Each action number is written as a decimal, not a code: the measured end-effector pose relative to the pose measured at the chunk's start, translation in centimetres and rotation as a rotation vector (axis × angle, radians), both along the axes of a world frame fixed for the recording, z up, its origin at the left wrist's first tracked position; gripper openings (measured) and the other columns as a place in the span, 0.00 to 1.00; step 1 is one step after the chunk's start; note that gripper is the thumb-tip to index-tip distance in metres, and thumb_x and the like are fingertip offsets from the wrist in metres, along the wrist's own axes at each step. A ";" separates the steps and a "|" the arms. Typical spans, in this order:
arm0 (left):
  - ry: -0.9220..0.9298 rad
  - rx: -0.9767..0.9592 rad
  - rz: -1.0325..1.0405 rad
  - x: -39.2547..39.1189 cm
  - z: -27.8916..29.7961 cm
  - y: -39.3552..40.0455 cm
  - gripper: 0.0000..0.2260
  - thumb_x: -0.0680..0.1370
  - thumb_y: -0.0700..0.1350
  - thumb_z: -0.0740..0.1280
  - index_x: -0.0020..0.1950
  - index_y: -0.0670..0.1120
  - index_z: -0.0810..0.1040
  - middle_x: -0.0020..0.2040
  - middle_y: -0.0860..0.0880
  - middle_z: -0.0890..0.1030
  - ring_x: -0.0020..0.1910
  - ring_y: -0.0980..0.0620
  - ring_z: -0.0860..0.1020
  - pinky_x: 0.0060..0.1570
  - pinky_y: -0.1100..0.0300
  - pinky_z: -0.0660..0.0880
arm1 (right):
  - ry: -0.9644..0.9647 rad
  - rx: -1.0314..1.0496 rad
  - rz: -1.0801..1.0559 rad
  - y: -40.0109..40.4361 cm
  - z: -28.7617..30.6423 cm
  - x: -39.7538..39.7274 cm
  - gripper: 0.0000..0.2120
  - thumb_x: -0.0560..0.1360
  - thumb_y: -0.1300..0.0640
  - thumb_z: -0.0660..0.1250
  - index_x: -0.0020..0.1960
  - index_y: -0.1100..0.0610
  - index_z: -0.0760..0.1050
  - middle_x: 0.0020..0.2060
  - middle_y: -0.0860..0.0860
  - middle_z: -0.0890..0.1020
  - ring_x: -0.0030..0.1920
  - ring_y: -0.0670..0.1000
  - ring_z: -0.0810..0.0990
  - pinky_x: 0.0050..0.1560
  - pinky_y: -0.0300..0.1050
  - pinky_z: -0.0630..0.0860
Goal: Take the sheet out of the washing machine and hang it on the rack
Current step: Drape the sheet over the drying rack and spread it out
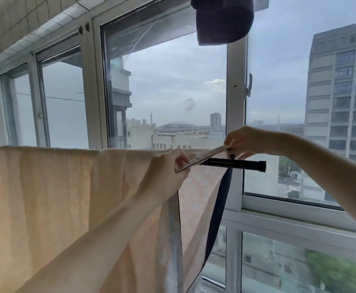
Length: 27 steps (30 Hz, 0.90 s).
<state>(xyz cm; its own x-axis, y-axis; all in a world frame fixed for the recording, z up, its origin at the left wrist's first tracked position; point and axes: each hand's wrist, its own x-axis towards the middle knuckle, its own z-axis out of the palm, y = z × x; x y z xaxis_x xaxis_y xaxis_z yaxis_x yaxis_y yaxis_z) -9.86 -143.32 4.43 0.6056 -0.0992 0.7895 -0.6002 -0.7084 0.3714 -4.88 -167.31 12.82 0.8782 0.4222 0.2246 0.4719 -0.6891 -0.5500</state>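
Note:
A pale peach sheet (56, 197) hangs draped over a black rack bar (244, 163), covering most of the bar; only the bar's right end shows. The sheet has a dark blue border (219, 208) hanging down at its right side. My left hand (168, 168) grips the sheet's side edge on the near side of the bar. My right hand (244, 140) pinches the same edge farther right, above the bar, and the edge is stretched taut between the two hands.
A wall of white-framed windows (236, 102) stands right behind the rack, with a latch handle (249, 85) on one frame. A dark garment (223, 20) hangs overhead at the top. City buildings show outside.

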 end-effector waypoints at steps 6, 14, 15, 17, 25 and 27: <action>0.063 -0.027 -0.018 1.3 -1.9 -0.8 0.05 0.73 0.47 0.72 0.41 0.49 0.78 0.31 0.55 0.77 0.30 0.57 0.73 0.31 0.67 0.66 | -0.012 0.080 -0.022 0.2 -2.8 0.9 0.06 0.80 0.57 0.59 0.53 0.55 0.74 0.44 0.52 0.77 0.41 0.51 0.78 0.33 0.34 0.76; 0.043 0.026 -0.007 1.6 -3.0 -3.1 0.09 0.76 0.47 0.68 0.39 0.45 0.75 0.33 0.48 0.77 0.33 0.51 0.74 0.33 0.59 0.68 | 0.047 0.288 0.020 -3.9 -6.1 2.1 0.12 0.76 0.71 0.61 0.42 0.57 0.76 0.35 0.53 0.78 0.34 0.50 0.77 0.32 0.42 0.75; 0.029 0.035 -0.006 1.5 -3.1 -3.6 0.10 0.77 0.48 0.67 0.38 0.44 0.74 0.32 0.47 0.76 0.32 0.50 0.72 0.31 0.59 0.66 | -0.069 0.215 0.001 -4.4 -6.4 2.3 0.12 0.76 0.71 0.62 0.42 0.56 0.75 0.35 0.53 0.79 0.34 0.49 0.76 0.34 0.43 0.72; 0.005 0.050 0.010 1.2 -3.4 -4.7 0.14 0.78 0.48 0.66 0.36 0.42 0.71 0.29 0.46 0.73 0.29 0.50 0.68 0.29 0.60 0.60 | -0.265 0.102 -0.013 -5.0 -7.0 2.5 0.10 0.74 0.68 0.67 0.42 0.54 0.72 0.34 0.49 0.79 0.32 0.45 0.74 0.33 0.40 0.69; -0.007 0.030 0.187 -0.8 -5.8 -8.9 0.22 0.78 0.44 0.65 0.27 0.50 0.61 0.23 0.52 0.64 0.23 0.56 0.62 0.27 0.63 0.59 | -0.423 -0.043 -0.083 -6.9 -10.9 2.3 0.08 0.72 0.63 0.67 0.47 0.53 0.73 0.35 0.43 0.74 0.34 0.41 0.72 0.30 0.29 0.63; -0.011 0.052 0.224 -1.4 -6.5 -9.8 0.22 0.78 0.44 0.65 0.27 0.52 0.60 0.23 0.52 0.65 0.24 0.54 0.63 0.27 0.62 0.59 | -0.346 -0.043 -0.093 -7.5 -11.8 2.8 0.06 0.73 0.62 0.67 0.48 0.56 0.74 0.36 0.45 0.76 0.35 0.44 0.74 0.31 0.32 0.67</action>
